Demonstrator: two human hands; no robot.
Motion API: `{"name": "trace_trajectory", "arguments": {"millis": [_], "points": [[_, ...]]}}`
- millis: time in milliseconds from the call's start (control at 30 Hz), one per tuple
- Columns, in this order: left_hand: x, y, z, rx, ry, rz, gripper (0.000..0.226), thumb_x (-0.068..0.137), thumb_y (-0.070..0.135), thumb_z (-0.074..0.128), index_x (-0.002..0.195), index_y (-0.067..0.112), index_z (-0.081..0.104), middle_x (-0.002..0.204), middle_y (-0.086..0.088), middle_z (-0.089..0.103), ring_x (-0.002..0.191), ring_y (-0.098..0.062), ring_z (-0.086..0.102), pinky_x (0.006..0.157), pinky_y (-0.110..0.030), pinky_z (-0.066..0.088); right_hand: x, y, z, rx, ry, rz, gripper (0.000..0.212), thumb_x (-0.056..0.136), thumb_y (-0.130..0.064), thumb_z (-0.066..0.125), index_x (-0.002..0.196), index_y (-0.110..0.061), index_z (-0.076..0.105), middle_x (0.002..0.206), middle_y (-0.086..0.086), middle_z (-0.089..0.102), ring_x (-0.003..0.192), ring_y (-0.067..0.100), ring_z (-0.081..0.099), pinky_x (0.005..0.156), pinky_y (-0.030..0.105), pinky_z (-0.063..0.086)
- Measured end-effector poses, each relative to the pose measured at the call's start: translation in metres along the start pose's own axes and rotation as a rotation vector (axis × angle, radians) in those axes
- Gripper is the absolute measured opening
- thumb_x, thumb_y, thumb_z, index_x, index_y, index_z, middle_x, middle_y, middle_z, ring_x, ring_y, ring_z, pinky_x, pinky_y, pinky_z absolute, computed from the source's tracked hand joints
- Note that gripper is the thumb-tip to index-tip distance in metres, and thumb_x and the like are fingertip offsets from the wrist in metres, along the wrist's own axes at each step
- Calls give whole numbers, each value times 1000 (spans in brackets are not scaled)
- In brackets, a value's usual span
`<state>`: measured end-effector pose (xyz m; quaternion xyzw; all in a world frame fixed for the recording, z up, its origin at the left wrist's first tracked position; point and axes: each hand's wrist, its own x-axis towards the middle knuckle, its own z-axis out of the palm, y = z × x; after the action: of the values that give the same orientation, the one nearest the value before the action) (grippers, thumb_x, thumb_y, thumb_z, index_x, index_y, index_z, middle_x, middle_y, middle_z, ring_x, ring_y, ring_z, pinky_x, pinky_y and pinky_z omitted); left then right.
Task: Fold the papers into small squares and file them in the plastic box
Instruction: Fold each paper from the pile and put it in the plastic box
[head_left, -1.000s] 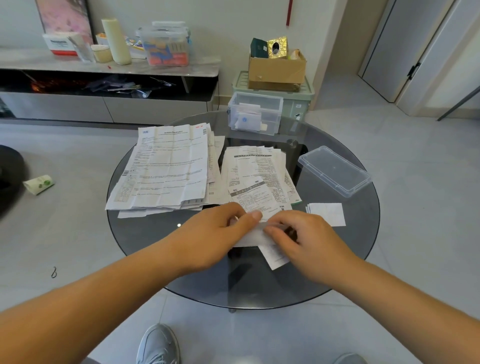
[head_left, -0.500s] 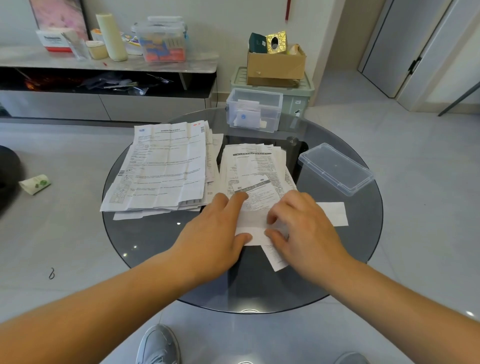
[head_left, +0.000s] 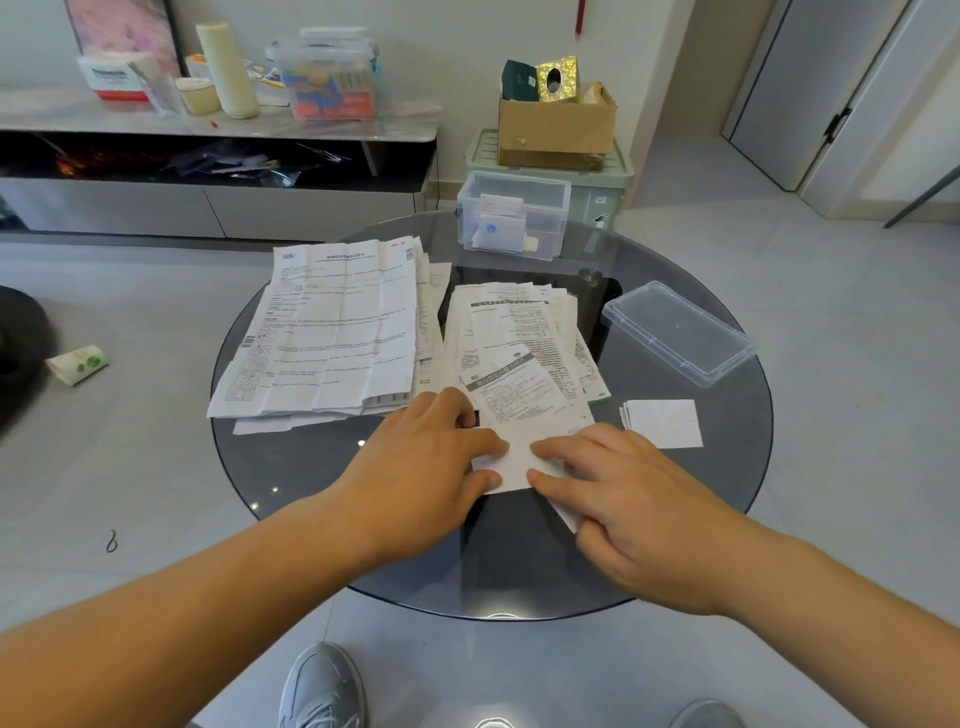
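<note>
L hand (head_left: 431, 467) & R hand (head_left: 639, 509) are both pressing the paper (head_left: 511, 460) w/ flat fingers, gripping nothing, near the front of the glass table (head_left: 234, 457). Best: be squaring edges first, then creasing firmly. The box (head_left: 514, 218) is sitting open at the far rim, stacks (head_left: 337, 332) lying between; tiled floor (head_left: 130, 467) around.

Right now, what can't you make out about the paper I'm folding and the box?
Head view only.
1. Paper being folded: both the left hand and right hand cover its sides; fold shape hidden.
2. Plastic box: contents overlap behind cloudy walls; count unclear.
3. Stacked sheets: print too small to read.
</note>
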<state>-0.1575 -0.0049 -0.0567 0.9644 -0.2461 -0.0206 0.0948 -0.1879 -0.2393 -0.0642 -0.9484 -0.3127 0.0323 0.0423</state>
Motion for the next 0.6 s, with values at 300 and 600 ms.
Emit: {"name": "trace_trajectory", "arguments": {"millis": [300, 600], "points": [[2, 6, -9, -153, -36, -66, 54, 93, 50, 59, 141, 34, 43, 131, 8, 46, 119, -12, 46, 102, -30, 44, -5, -4, -4, 176, 78, 108, 49, 92, -55, 29, 116, -31, 64, 138, -15, 54, 125, 7, 44, 105, 29, 40], [22, 13, -19, -367, -95, -245, 17, 91, 37, 66, 93, 21, 62, 79, 12, 56, 70, -5, 52, 58, -20, 36, 1, -9, -8, 187, 16, 132, 69, 83, -79, 23, 134, -44, 54, 142, -22, 39, 132, 3, 27, 109, 24, 28]]}}
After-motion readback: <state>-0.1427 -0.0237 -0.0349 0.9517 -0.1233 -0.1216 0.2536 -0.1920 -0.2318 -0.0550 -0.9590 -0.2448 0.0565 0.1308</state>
